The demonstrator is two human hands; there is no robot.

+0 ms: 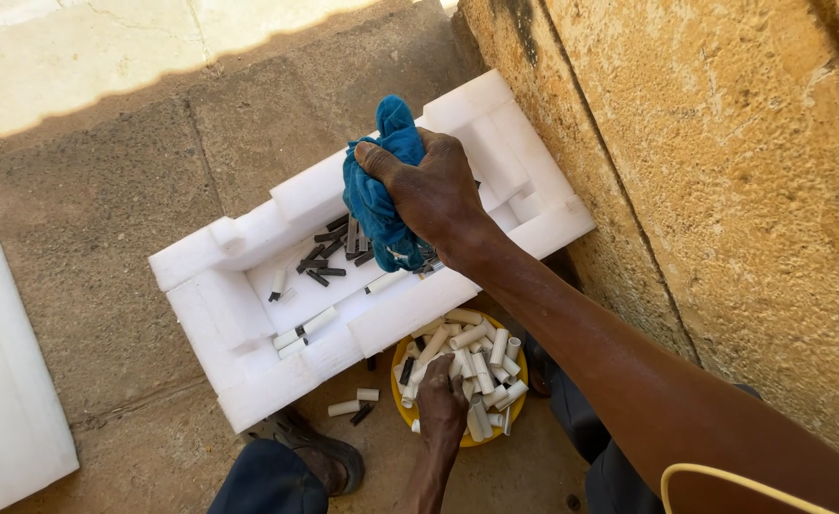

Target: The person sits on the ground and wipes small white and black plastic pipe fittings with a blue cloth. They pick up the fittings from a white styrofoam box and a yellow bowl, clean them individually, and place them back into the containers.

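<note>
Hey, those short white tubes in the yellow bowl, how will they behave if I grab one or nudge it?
The short white tubes look hollow, so probably light. Being round, one would likely roll; two lie loose on the ground. Heaped in the yellow bowl, neighbours may shift.

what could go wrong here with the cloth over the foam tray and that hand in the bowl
The right hand holds the blue cloth over loose black pieces in the white foam tray; a sweep might scatter them. The yellow bowl is heaped with white tubes, so the left hand could spill more onto the floor.
</note>
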